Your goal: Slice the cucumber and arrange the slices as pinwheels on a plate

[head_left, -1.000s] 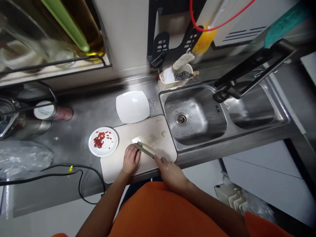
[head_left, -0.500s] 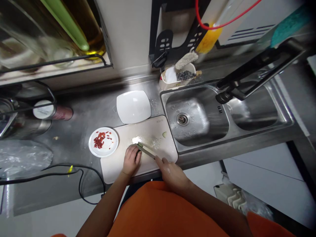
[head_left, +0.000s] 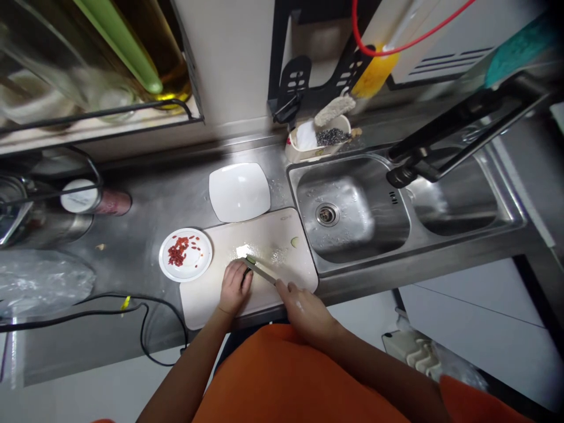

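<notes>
My right hand (head_left: pixel 304 305) is closed around the handle of a knife (head_left: pixel 261 271), its blade pointing up and left. Curled fingers of my left hand (head_left: pixel 235 286) press a dark green cucumber against the cutting board (head_left: pixel 202 302); the hand covers most of it. The blade lies right beside those fingertips, over the cucumber. A small pale green piece (head_left: pixel 251 258) shows at the blade's tip. Toward the board's right edge lies a loose cucumber end (head_left: pixel 294 241).
A white plate of small red berries (head_left: pixel 198 273) overlaps the board's left edge. Behind the board stands a square white dish (head_left: pixel 239 192). The steel sink (head_left: pixel 361 217) with a black faucet (head_left: pixel 403 175) lies to the right. A black cable (head_left: pixel 145 335) crosses the counter at left.
The knife has shifted very slightly at the cucumber, and a bit more pale green shows along the blade. Both hands stay almost in place; the view has moved a little.
</notes>
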The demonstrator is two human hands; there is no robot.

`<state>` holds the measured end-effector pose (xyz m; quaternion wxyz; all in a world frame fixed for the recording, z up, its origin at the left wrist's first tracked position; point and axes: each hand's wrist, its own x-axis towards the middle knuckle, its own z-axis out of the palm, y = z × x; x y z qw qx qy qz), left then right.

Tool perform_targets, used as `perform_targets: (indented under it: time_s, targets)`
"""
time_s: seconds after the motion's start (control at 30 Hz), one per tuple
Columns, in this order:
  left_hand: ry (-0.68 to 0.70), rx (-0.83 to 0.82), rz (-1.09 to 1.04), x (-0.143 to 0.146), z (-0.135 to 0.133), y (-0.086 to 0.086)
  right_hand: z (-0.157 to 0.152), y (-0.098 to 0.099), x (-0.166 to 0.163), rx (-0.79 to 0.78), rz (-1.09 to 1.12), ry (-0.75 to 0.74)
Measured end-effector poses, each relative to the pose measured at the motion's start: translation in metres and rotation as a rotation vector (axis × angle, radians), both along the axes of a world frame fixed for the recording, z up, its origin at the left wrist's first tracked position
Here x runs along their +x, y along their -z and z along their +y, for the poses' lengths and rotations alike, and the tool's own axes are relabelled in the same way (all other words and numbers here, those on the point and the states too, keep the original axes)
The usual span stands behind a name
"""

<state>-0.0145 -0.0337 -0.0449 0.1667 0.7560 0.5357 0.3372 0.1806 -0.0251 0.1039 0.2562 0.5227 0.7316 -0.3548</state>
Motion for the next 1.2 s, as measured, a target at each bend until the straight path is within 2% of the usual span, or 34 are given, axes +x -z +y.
perform_targets:
  time_s: [0.37, 1.2]
  targets:
    - [-0.002, -0.002, -0.012, -0.001, -0.001, 0.002, 0.004, 0.003, -0.007, 0.029, 0.016, 0.023]
    - [0.007, -0.032, 0.018, 0.001, 0.002, -0.006, 0.012, 0.017, -0.018, 0.075, 0.043, 0.054]
